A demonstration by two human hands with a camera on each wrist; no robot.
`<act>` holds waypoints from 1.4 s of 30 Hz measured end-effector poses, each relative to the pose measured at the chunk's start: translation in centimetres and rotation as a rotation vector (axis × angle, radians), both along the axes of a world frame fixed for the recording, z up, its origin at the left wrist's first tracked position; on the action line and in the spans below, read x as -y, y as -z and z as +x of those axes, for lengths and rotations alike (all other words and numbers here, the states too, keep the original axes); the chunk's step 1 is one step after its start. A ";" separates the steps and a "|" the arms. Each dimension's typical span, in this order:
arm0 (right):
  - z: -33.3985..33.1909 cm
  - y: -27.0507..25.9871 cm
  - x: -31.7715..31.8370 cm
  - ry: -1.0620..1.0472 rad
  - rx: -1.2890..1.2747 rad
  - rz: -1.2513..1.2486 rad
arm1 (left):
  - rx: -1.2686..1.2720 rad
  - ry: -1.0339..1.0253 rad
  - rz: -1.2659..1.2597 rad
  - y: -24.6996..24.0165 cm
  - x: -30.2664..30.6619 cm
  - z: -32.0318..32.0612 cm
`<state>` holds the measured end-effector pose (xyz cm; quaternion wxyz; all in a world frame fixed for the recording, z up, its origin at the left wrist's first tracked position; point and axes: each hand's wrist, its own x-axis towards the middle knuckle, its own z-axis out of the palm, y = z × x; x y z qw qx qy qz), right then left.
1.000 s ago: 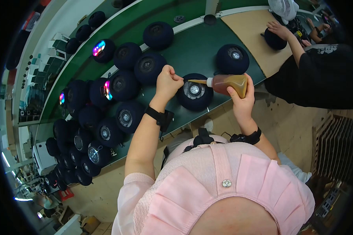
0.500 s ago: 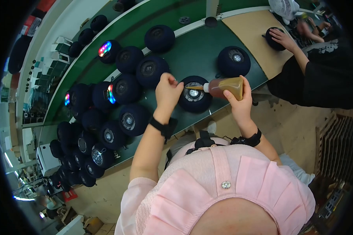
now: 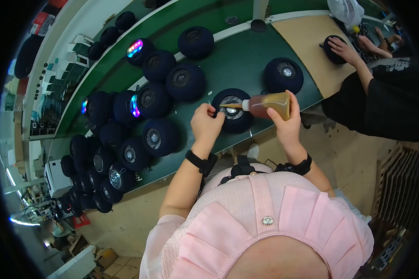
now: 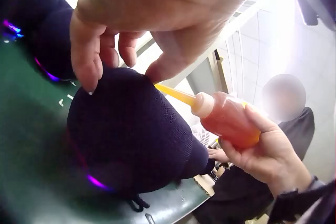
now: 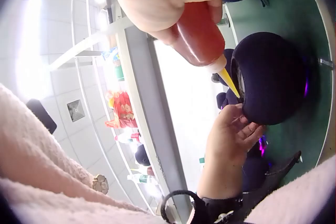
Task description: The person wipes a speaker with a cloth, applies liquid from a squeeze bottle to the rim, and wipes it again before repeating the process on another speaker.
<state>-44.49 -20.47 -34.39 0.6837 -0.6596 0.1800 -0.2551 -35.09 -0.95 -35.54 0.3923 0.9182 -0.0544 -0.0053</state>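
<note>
A round, dark fabric-covered unit (image 3: 235, 125) sits on the green table, its ringed opening with a shiny centre facing up. At its left rim, my left hand (image 3: 206, 124) grips the fabric edge with bent fingers; in the left wrist view the thumb and fingers of this hand (image 4: 152, 11) are on the cover (image 4: 126, 129). My right hand (image 3: 287, 124) holds a squeeze bottle (image 3: 265, 105) of amber-red contents on its side. Its yellow nozzle reaches across the opening toward my left fingertips. In the right wrist view the nozzle (image 5: 230, 83) points at the rim.
Another similar unit (image 3: 284, 76) stands to the upper right. Many more crowd the table's left side, some with coloured lights (image 3: 135, 48). A person in black (image 3: 375, 100) at the right has a hand on a dark round unit (image 3: 335, 49) over a tan board (image 3: 302, 46).
My left hand has moved down along the unit's left rim. The bottle's nozzle has shifted slightly down, from the upper rim to across the opening. The camera view has shifted a little.
</note>
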 end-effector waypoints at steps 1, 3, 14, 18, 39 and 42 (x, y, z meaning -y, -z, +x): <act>0.0 -0.1 -0.1 -0.011 0.004 0.002 | 0.015 0.003 -0.012 -0.1 0.1 0.0; 0.1 -0.2 -0.1 -0.017 0.013 0.021 | 0.054 -0.001 -0.015 -0.4 0.3 0.1; -0.2 -0.1 -0.2 -0.052 0.004 -0.285 | 0.051 -0.037 -0.089 -1.1 0.2 0.9; -0.1 0.0 -0.3 -0.062 0.019 -0.152 | 0.064 0.025 -0.102 -0.3 -0.3 2.1; 0.8 1.5 -0.7 0.009 -0.087 0.497 | 0.098 0.003 0.198 -1.9 -0.4 0.7; 0.8 1.9 -0.3 -0.008 -0.123 0.607 | 0.181 0.052 0.262 -1.8 -0.4 0.9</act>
